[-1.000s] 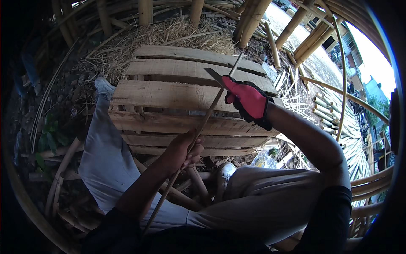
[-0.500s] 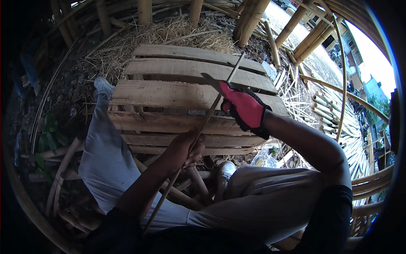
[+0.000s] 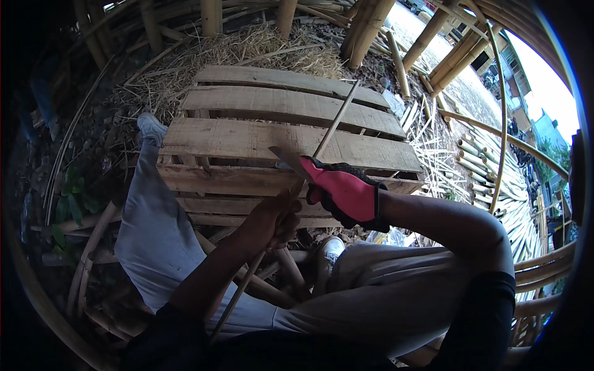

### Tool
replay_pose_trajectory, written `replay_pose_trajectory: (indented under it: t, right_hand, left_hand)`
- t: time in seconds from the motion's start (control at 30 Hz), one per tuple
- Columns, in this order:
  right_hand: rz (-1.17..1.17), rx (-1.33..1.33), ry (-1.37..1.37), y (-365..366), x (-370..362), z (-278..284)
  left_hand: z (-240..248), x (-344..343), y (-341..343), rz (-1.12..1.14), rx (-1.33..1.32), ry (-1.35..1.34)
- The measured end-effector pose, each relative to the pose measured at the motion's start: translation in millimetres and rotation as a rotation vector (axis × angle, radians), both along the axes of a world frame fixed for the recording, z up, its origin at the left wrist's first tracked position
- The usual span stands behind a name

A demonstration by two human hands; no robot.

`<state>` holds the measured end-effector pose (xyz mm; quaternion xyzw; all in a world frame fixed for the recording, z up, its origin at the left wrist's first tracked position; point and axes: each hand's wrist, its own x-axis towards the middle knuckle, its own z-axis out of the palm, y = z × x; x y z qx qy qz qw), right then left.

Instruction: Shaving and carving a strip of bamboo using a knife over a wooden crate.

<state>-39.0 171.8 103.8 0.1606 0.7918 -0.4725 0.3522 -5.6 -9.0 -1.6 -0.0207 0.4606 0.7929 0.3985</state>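
A long thin bamboo strip (image 3: 337,117) slants from my lap up over the wooden slatted crate. My bare left hand (image 3: 272,219) is closed round it below the crate's top. My right hand (image 3: 346,191), in a red and black glove, grips a knife whose handle is hidden in the fist. The knife's blade (image 3: 286,157) points up and left, lying across the strip just above my left hand. Whether the edge bites into the strip cannot be made out.
The slatted wooden crate (image 3: 235,137) stands in front of my knees. Dry shavings (image 3: 260,49) lie behind it. Cut bamboo poles (image 3: 479,164) are piled at the right, near upright bamboo posts (image 3: 365,34). More poles (image 3: 291,272) lie beneath my legs.
My right hand with the knife has slid down along the strip toward my left hand. The left hand stays nearly in place, still holding the strip.
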Motion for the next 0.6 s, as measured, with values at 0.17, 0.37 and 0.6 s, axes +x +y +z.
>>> replay_pose_trajectory:
  t: [0.17,0.37,0.6]
  right_hand:
    - [-0.250,-0.189,0.042,27.2,-22.8,-12.6]
    - [-0.194,0.047,0.183,9.0,-15.6,2.7]
    - [-0.180,0.080,0.154,7.1,-7.6,-7.8]
  left_hand:
    - [-6.6,-3.2,3.3,-0.052,0.130,0.016]
    - [-8.9,-3.3,1.2,-0.054,0.136,0.020]
    - [-10.1,-4.3,1.7,-0.069,0.145,0.038]
